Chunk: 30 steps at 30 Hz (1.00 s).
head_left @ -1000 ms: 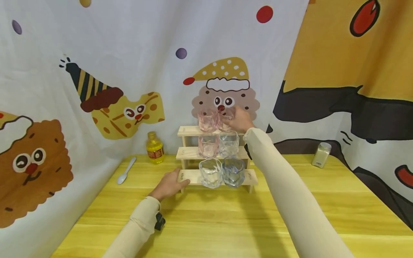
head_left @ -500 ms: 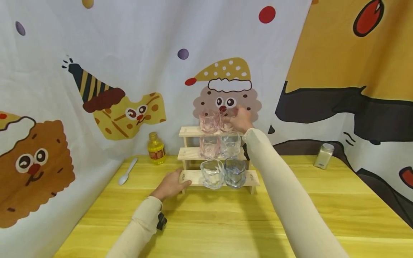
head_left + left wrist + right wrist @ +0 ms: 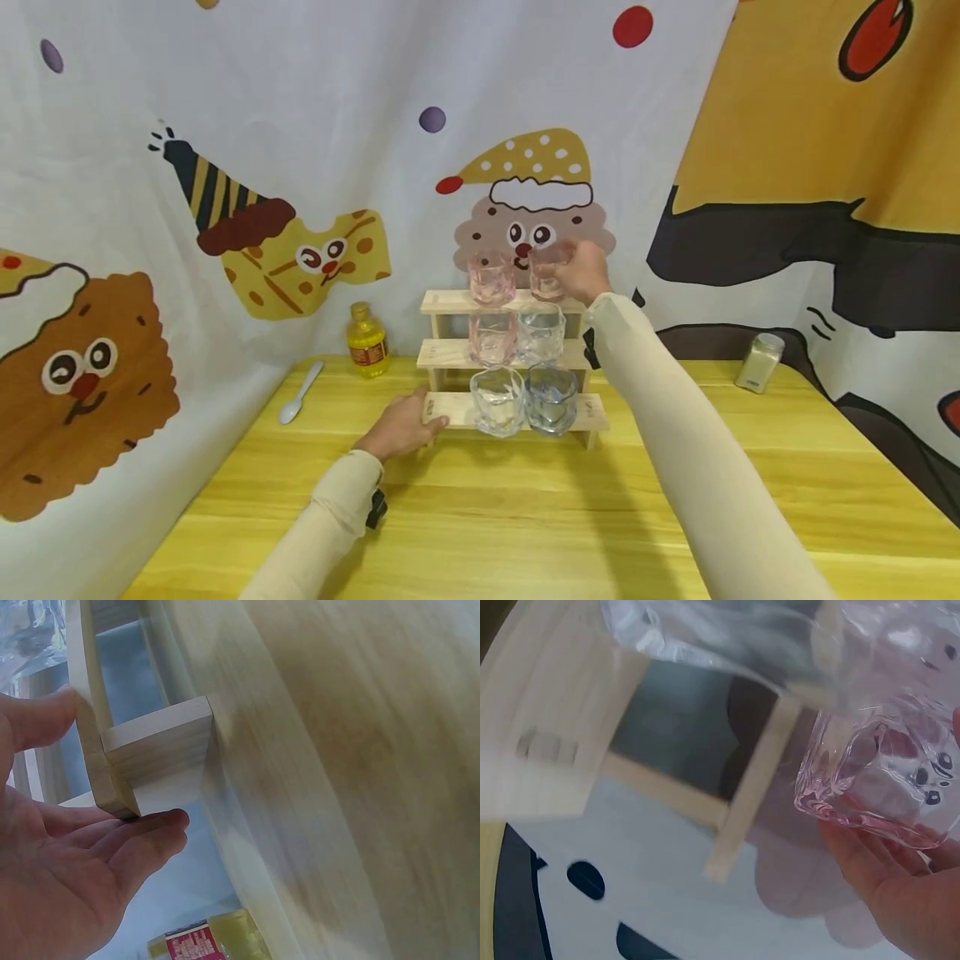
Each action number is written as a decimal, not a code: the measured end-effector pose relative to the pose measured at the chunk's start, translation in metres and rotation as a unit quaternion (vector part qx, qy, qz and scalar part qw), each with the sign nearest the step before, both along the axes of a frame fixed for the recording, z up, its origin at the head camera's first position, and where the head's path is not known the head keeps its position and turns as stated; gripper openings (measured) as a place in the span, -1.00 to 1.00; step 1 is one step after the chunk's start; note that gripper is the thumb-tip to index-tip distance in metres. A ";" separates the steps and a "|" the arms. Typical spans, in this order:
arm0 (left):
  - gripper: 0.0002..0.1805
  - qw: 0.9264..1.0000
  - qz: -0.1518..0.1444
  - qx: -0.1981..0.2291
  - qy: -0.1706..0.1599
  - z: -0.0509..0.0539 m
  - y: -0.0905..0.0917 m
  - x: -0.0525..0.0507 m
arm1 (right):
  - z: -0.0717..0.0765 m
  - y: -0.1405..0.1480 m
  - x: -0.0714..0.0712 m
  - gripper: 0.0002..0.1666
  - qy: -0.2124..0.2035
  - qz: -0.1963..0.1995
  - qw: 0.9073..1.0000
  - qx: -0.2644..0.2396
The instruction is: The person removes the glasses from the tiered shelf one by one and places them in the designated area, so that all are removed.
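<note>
A three-tier wooden display riser [image 3: 442,408] stands on the table with two glasses on each of the lower tiers. My left hand [image 3: 401,427] holds the left end of its bottom tier, thumb on top and fingers around the end in the left wrist view. At the top tier's right side, my right hand [image 3: 587,271] grips a pink glass [image 3: 877,772]. Another pink glass [image 3: 491,279] stands to its left, with a gap between them. Below are a pink glass [image 3: 492,337] and a clear glass [image 3: 542,333], then a clear glass [image 3: 497,402] and a bluish glass [image 3: 551,400].
A yellow bottle [image 3: 367,340] with a red label stands left of the riser, near a pale spoon [image 3: 302,393]. Toward the back right is a small capped jar [image 3: 761,363]. A cartoon-printed curtain [image 3: 315,125] hangs close behind the table [image 3: 480,517].
My right hand has moved the top pink glass rightward, widening the gap to its neighbour. My left hand keeps its hold on the riser. The head view has shifted slightly.
</note>
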<state>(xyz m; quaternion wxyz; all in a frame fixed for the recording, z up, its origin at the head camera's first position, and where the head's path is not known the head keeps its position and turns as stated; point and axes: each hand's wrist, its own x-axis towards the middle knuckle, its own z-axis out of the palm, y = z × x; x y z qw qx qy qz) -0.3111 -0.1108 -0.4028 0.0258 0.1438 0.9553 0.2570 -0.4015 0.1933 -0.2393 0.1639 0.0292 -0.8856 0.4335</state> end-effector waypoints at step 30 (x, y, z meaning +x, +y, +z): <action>-0.17 1.000 -0.002 0.006 0.011 -0.002 0.001 0.000 | -0.027 0.111 0.081 -0.06 -0.002 0.002 0.997 0.079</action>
